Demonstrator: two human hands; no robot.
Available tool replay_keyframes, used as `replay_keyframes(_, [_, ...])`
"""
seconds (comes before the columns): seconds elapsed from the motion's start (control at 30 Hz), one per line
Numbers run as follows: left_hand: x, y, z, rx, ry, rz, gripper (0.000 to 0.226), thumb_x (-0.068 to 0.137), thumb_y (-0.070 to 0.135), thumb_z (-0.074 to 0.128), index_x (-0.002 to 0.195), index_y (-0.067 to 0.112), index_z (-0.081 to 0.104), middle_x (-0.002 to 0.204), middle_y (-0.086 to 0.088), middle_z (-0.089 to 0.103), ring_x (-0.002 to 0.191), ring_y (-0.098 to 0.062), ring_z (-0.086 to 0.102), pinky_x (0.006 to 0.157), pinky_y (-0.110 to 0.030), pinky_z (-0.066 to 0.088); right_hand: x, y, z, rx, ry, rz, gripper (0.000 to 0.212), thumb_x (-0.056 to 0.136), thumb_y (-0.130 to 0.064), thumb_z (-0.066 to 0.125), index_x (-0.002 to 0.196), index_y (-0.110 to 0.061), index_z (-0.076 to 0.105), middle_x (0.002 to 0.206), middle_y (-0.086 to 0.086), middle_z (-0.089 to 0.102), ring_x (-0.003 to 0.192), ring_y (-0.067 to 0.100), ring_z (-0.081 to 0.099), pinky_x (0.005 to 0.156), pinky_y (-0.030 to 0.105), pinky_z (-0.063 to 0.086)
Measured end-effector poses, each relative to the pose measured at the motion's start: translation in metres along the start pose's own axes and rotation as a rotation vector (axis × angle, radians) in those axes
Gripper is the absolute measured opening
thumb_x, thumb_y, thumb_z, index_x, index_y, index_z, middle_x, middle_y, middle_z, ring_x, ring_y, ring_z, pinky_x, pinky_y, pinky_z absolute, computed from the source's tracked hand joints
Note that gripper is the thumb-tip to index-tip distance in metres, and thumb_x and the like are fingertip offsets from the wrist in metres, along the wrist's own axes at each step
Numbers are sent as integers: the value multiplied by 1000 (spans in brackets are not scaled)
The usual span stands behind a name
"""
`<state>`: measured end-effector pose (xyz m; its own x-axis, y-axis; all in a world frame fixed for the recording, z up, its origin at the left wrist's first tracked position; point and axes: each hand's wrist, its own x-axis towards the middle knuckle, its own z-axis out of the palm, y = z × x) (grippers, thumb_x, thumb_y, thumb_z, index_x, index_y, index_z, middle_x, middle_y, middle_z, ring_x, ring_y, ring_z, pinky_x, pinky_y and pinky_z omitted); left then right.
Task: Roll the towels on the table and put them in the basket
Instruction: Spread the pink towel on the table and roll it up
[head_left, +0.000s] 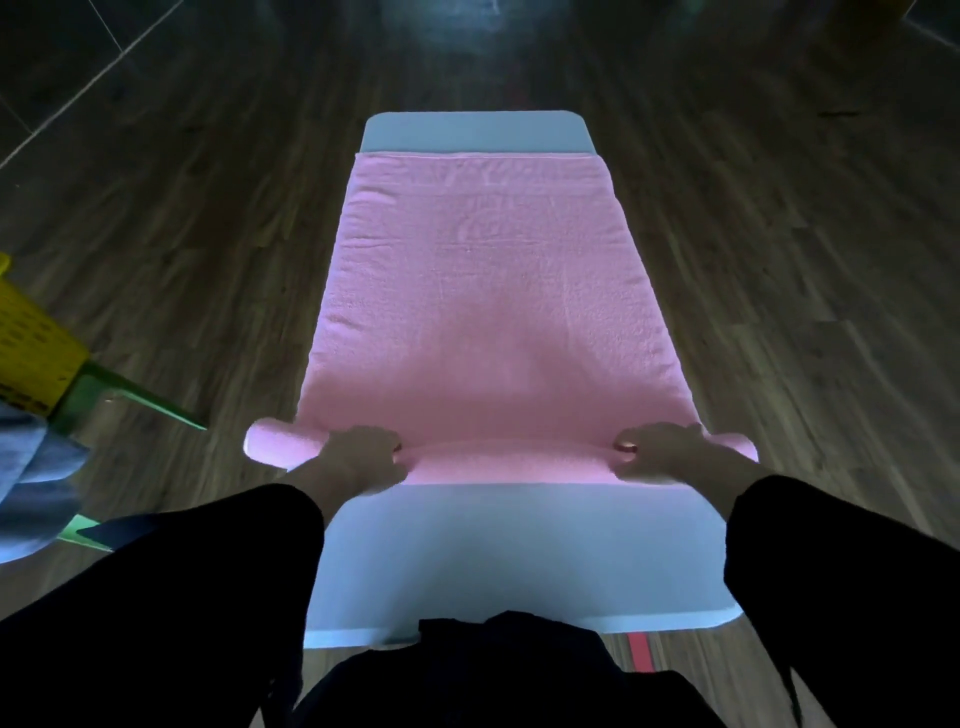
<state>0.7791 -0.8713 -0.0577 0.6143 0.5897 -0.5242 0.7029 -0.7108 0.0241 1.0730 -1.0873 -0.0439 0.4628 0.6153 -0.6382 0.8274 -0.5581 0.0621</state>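
A pink towel lies spread along a narrow white table, reaching almost to its far end. Its near edge is rolled into a thin roll that sticks out past both table sides. My left hand grips the roll left of centre, fingers curled over it. My right hand grips it right of centre the same way. A yellow perforated basket stands at the far left edge of the view, partly cut off.
The basket rests on a green surface left of the table. Grey-blue cloth lies beside it at the left edge. Dark wooden floor surrounds the table. A red strip marks the floor by the table's near edge.
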Motion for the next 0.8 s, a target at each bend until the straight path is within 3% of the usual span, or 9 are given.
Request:
replay_keyframes(0.03, [-1, -2, -6, -32, -76, -6, 36, 94, 49, 43, 117, 27, 59, 122, 2, 60, 112, -22, 53, 98, -37, 41, 0, 2, -4, -1, -52, -3, 39, 90, -50, 46, 127, -38, 52, 137, -9, 50, 131, 23, 42, 111, 58, 23])
replay_keyframes(0.1, [-1, -7, -13, -49, -60, -14, 36, 93, 47, 45, 121, 30, 58, 126, 4, 58, 116, -22, 52, 100, -39, 41, 3, 9, -4, 4, 87, 17, 39, 90, -50, 51, 127, -39, 52, 138, -6, 47, 131, 23, 41, 109, 56, 27])
replay_keyframes(0.2, [3, -7, -8, -91, 324, -15, 37, 94, 35, 46, 129, 26, 55, 127, -1, 57, 116, -25, 52, 96, -39, 45, 9, 13, 8, 186, 481, 51, 39, 92, -40, 51, 131, -33, 52, 138, 1, 48, 124, 24, 47, 103, 43, 37])
replay_keyframes(0.27, [5, -4, 1, -140, 361, 13, 40, 96, 35, 45, 133, 22, 53, 133, -3, 55, 121, -25, 49, 99, -39, 43, 10, 8, 19, 249, 411, 13, 46, 92, -36, 51, 137, -29, 47, 142, 0, 46, 131, 21, 42, 110, 46, 28])
replay_keyframes(0.33, [6, 0, 11, -81, 237, 45, 53, 96, 44, 46, 143, 20, 41, 144, -4, 45, 132, -25, 40, 106, -41, 37, 11, 3, 33, 169, 316, 11, 61, 88, -40, 57, 144, -29, 36, 146, -5, 40, 138, 16, 33, 115, 53, 17])
replay_keyframes(0.47, [8, 2, 14, 117, 207, 21, 66, 90, 50, 52, 146, 21, 31, 145, -1, 41, 131, -24, 40, 101, -42, 40, 8, 0, 34, 58, 352, 45, 60, 88, -45, 60, 141, -32, 36, 138, -7, 46, 130, 18, 41, 110, 53, 27])
replay_keyframes(0.63, [14, 3, 1, 152, 186, 10, 47, 90, 52, 49, 127, 22, 52, 123, 0, 57, 114, -23, 51, 93, -38, 46, 7, -3, 18, 13, 316, 33, 40, 94, -45, 47, 133, -33, 45, 125, -5, 56, 119, 21, 50, 104, 49, 33])
replay_keyframes(0.73, [13, 2, -11, 119, -38, 36, 40, 88, 57, 47, 101, 21, 60, 103, 1, 59, 98, -22, 54, 91, -36, 45, 6, -1, 3, -3, 89, -2, 45, 94, -55, 39, 135, -38, 46, 136, -9, 52, 127, 21, 47, 110, 56, 23])
replay_keyframes(0.8, [12, 1, -19, 111, -139, 22, 38, 88, 57, 46, 101, 25, 62, 106, 2, 59, 100, -22, 53, 93, -37, 43, 5, 1, -8, -34, -23, 5, 46, 94, -56, 41, 136, -39, 46, 144, -9, 46, 135, 22, 40, 112, 62, 15])
